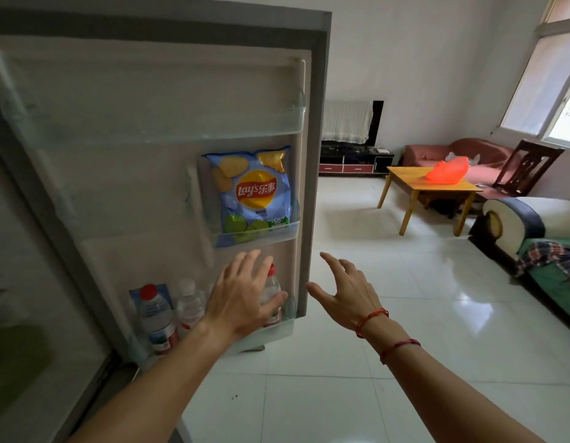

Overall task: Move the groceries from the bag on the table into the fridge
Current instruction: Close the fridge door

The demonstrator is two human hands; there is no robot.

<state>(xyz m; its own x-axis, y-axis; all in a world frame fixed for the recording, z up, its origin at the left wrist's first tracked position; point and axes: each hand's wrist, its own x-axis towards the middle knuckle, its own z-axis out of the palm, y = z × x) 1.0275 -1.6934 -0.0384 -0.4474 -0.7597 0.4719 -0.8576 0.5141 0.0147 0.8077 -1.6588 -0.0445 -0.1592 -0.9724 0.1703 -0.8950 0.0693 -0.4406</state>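
The fridge door [149, 91] stands open in front of me. A blue bag of crisps [253, 193] sits in its middle shelf. The bottom door shelf holds a red-capped water bottle [272, 282] at the right, another red-capped bottle [156, 311] at the left and a clear-capped one [189, 302] between them. My left hand [242, 295] is spread over the right bottle, fingers straight and thumb lying against it. Beside the door's edge my right hand [344, 292] hovers with fingers apart, holding nothing. The orange bag [446, 171] lies on the wooden table [405, 183] across the room.
White tiled floor [389, 282] stretches between the fridge and the table. A dark chair [529, 167] and a red sofa [437, 151] stand behind the table. Another sofa [533, 238] lines the right wall. A low TV cabinet [354, 161] is at the back.
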